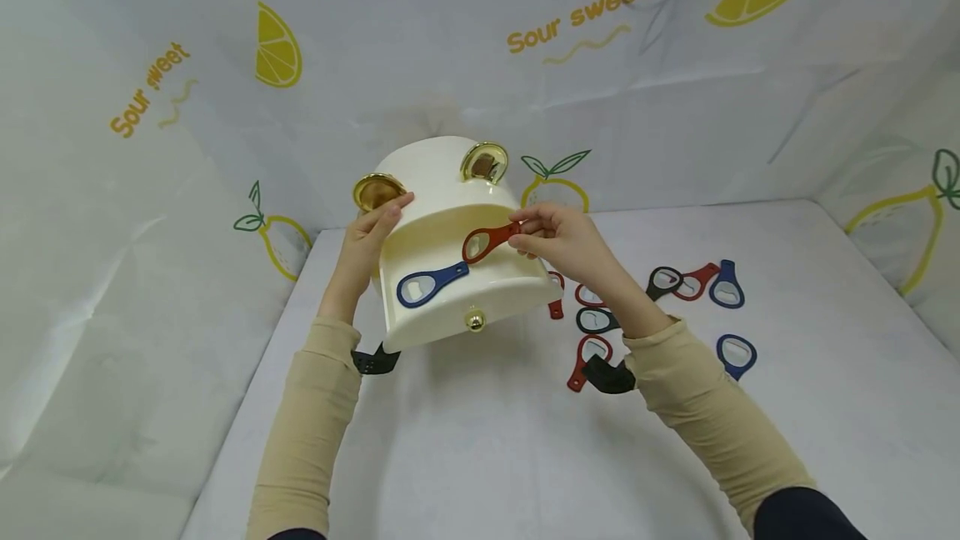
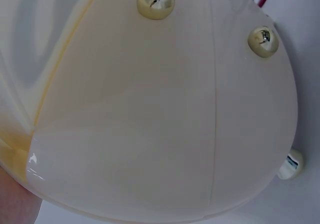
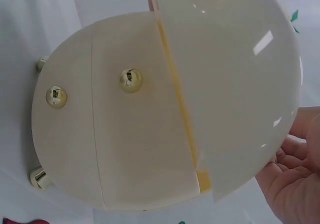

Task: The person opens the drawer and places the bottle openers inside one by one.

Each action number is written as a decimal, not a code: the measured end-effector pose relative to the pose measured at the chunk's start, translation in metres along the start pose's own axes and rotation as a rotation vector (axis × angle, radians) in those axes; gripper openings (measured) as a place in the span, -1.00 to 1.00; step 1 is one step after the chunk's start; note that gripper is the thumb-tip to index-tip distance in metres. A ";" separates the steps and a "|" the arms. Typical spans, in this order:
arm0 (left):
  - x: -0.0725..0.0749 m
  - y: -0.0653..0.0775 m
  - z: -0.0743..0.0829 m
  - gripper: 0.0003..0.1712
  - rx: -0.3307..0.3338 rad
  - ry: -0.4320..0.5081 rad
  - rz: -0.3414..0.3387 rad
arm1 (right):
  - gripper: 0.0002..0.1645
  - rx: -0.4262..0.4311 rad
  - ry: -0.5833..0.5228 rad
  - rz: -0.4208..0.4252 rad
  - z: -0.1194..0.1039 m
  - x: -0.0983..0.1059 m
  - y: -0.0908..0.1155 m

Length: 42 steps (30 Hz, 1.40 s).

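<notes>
A cream rounded box [image 1: 450, 319] with gold ears and gold knobs stands on the table, its lid [image 1: 431, 161] raised. My left hand [image 1: 363, 244] holds the lid's left side beside one ear. At the opening, my right hand [image 1: 558, 240] pinches a red bottle opener [image 1: 487, 240] by its handle end. A blue bottle opener [image 1: 431, 286] lies at the front edge of the opening. In the right wrist view, the lid [image 3: 235, 84] partly covers my right hand [image 3: 295, 169] and hides the red opener. The left wrist view mostly shows the box's front [image 2: 130, 104].
To the right lie several loose bottle openers, among them a blue one [image 1: 727, 286], a black one [image 1: 596, 321] and a red one [image 1: 579, 369]. Some overlap, and my right forearm covers part of the group. A printed white cloth [image 1: 420, 40] hangs behind the table.
</notes>
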<state>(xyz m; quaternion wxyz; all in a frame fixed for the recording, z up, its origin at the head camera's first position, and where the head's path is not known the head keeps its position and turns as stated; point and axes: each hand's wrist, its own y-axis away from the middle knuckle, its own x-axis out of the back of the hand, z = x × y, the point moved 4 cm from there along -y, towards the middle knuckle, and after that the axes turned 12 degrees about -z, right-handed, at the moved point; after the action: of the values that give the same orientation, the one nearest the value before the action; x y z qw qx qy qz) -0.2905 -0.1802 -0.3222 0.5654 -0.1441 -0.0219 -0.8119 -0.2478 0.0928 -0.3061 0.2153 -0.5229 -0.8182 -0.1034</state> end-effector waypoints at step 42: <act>-0.008 0.007 0.012 -0.59 0.012 -0.006 0.014 | -0.73 0.158 0.558 -0.145 -0.016 -0.033 -0.044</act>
<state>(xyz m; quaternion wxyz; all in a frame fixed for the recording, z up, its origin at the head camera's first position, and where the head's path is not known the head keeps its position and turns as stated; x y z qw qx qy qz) -0.2791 -0.1733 -0.3134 0.5720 -0.1434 -0.0276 -0.8072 -0.2716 0.0410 -0.3048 0.4639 -0.3963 -0.7682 -0.1942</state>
